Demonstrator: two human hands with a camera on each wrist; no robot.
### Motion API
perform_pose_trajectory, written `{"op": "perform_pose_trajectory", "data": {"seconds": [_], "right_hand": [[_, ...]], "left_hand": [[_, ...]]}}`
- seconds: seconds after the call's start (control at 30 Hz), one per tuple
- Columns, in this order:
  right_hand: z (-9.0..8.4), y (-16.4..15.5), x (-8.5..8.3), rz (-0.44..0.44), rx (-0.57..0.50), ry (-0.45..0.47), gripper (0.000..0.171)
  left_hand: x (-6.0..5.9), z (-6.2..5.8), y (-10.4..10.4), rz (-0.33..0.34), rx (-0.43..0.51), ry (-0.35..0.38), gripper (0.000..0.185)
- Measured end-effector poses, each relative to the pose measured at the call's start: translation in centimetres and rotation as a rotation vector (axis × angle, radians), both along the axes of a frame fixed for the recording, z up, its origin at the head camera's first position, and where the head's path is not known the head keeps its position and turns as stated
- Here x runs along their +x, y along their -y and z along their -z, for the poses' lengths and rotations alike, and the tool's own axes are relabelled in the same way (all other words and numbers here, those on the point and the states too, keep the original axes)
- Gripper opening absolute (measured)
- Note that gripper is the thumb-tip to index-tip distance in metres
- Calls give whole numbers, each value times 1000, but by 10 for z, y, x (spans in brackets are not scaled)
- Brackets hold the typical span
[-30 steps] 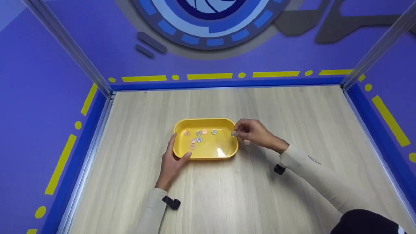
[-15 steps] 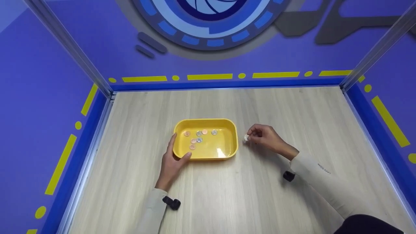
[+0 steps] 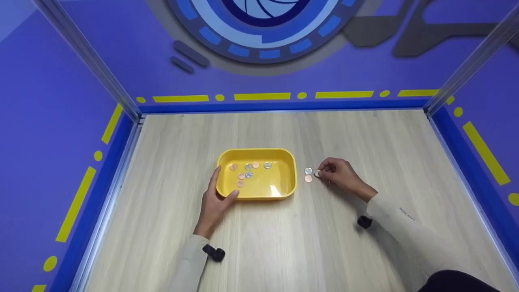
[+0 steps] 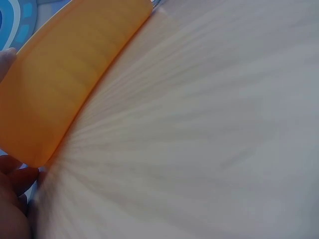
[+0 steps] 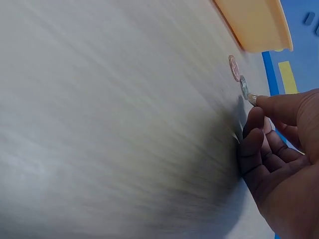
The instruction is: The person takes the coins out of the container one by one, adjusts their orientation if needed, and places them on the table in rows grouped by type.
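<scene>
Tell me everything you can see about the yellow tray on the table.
The yellow tray is a shallow, rounded-corner rectangle that looks like glossy plastic, with a glare spot on its floor. It sits flat on the wooden table. Several silver and copper coins lie inside. The left hand holds its near-left corner.

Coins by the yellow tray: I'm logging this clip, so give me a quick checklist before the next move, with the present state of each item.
1. Left hand holds the yellow tray at its near left corner: ok.
2. Tray sits flat on the table: ok.
3. Right hand pinches a small coin at its fingertips: ok, seen in the right wrist view.
4. Silver coin and copper coin lie on the table, outside the tray: ok.
5. Those two coins are apart from each other: cannot tell.
6. Coins in the tray lie inside its walls: ok.
</scene>
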State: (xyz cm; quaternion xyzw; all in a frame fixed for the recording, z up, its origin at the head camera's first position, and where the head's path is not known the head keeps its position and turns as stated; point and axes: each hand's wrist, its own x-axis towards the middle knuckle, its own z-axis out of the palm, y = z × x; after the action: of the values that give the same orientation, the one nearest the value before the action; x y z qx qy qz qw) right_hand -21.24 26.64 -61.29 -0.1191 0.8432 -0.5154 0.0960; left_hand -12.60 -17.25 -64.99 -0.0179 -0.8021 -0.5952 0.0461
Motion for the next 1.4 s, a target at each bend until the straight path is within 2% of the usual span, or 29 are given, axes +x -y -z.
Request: {"op": "perform_pose_trajectory", "data": {"seconds": [0.2,0.4,0.53,0.83,1.13,1.23,1.4], "right_hand": [[0,3,-1,14,74,-4,10],[5,1,-2,24,78,-4,8],[7,3,0,61,87,0,8],[11,8,2,97,180,-91,7],[12,10,3,73,244,-146,6],[11,10,3,82,234,-122,5],[0,15,-2,107,127,-38,8]], "left_hand": [[0,1,-1,4,14,-10,100],[1,1,-1,9,50,-19,98],[0,1,-1,10,37,-24,99],[1,-2,-2,-13,-15,14,100],[1,-1,-2,-13,6,12,100],[0,-1,-2,-6,10,5,100],[0,0,-2,-8,20,3,99]]}}
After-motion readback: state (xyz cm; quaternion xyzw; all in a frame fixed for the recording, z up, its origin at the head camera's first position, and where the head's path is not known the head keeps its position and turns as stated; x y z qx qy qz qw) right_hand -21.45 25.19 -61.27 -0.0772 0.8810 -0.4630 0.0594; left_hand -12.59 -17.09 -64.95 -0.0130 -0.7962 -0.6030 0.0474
